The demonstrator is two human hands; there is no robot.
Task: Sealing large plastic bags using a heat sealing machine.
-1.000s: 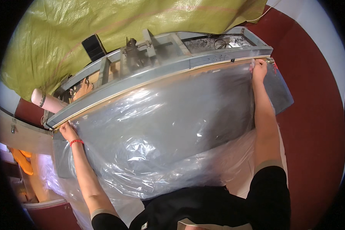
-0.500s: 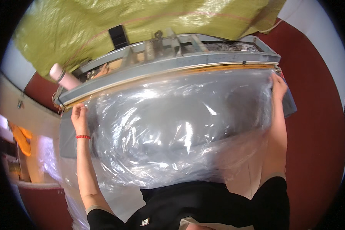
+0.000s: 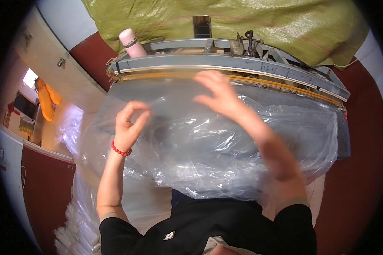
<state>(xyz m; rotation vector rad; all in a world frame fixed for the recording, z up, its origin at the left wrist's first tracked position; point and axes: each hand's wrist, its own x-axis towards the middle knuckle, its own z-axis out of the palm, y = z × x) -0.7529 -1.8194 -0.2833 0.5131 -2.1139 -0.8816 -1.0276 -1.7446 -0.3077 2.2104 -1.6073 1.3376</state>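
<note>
Evidently, Clear Film (image 3: 208, 146) Lies Loose Across a Grey Bench (image 3: 344, 138)

The film spreads over most of the bench in front of the person, wrinkled and shiny, its near edge gathered close to the black shirt (image 3: 225, 225). On the right, a narrow strip of grey shows beyond the film's side edge.

The left hand (image 3: 131, 123) is raised over the left part of the bench. Its grip is wide: thumb and forefinger curve toward each other with a clear gap between them. A red beaded bracelet (image 3: 121, 148) circles that wrist. The right hand (image 3: 217, 93) is near the middle of the far edge, blurred, its grip also wide with the thumb apart from the fingers; its forearm crosses above the film. Whether either hand brushes the film, I cannot tell.

Along the far edge of the bench runs a long grey metal frame (image 3: 191, 63), with a yellow strip (image 3: 285, 87) on its near side. A pink bottle (image 3: 132, 42) tilts at the frame's left end. Behind the frame, a dark flat device (image 3: 202, 26) is set against a yellow-green woven sheet (image 3: 259, 15). More clear plastic (image 3: 78, 216) is heaped low on the left.
</note>
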